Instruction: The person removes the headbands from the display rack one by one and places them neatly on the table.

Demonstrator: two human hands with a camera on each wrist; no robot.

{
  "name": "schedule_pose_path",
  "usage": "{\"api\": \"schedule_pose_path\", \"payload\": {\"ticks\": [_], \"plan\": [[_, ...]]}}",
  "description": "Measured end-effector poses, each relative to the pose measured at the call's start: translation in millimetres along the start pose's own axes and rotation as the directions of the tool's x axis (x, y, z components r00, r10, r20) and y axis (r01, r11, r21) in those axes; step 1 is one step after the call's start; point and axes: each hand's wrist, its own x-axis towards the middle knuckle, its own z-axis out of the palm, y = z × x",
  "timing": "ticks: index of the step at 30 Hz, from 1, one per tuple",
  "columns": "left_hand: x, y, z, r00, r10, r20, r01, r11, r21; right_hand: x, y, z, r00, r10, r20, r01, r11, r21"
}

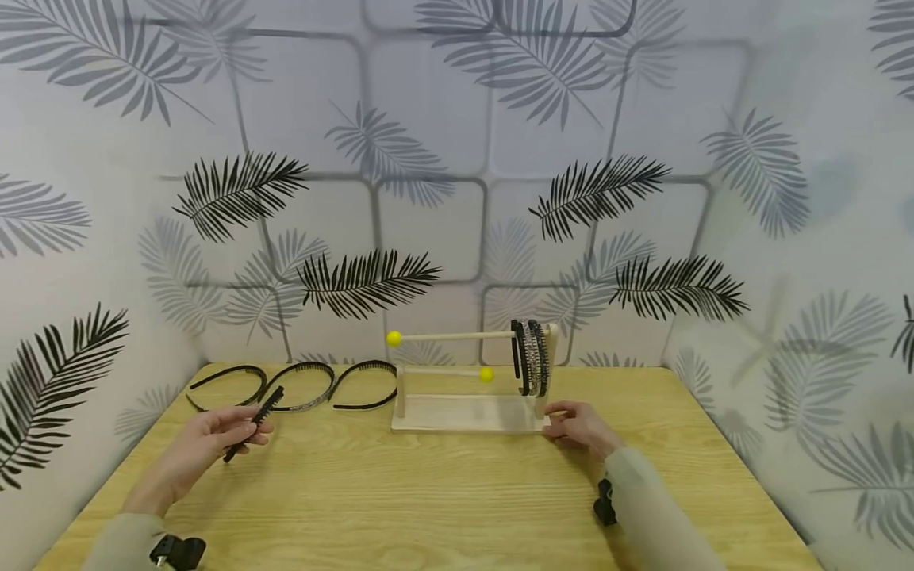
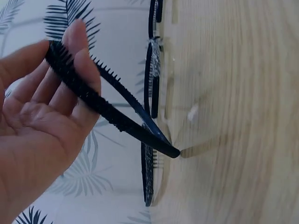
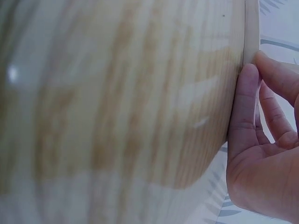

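Note:
My left hand [image 1: 214,440] pinches a black toothed headband [image 2: 110,114] between thumb and fingers, above the left of the table. In the left wrist view its two arms slant down toward the tabletop. Several more headbands [image 1: 309,366] lie in a row behind this hand, one with a glittery stretch. To the right is a wooden headband stand [image 1: 464,414] with two rods tipped by yellow balls. Black and sparkly headbands [image 1: 531,357] hang together at the right end of its upper rod. My right hand [image 1: 581,426] grips the right end of the stand's base with its fingertips.
Everything rests on a wood-grain table [image 1: 428,500]. Leaf-patterned walls [image 1: 457,222] rise behind it and at both sides. The rightmost loose headband [image 1: 366,407] lies close to the stand's left upright.

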Motion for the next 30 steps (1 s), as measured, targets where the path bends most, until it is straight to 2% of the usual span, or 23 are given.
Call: {"api": "schedule_pose_path", "payload": {"ticks": [4,12,16,21,26,30], "plan": [[-2.7,-3.6,-7.8,0.997,-0.019,0.07,0.017,1.0,0.018,0,0,-1,1.0,0.0,0.011,0.0,1.0,-0.008],[-8.6,-7.2,-19.1,0.987,-0.099,0.129,0.081,0.987,0.136,-1,0,-2,0.999,0.031,0.017,-0.031,1.0,-0.003],[-9.1,-12.4,-22.3,0.981,-0.152,0.119,0.127,0.973,0.195,-1,-1,-3,0.999,0.032,0.017,-0.032,0.999,0.003],[-10.1,-18.2,-26.6,0.972,-0.222,0.076,0.189,0.932,0.31,-1,-3,-4,0.999,0.037,0.024,-0.037,0.999,0.0],[-10.5,-21.8,-30.6,0.97,-0.24,0.021,0.215,0.902,0.374,-1,-2,-4,0.999,0.039,0.027,-0.04,0.999,0.006],[-11.2,-26.0,-35.1,0.974,-0.226,0.022,0.199,0.897,0.394,-1,-2,-4,0.999,0.039,0.02,-0.04,0.999,0.004]]}}
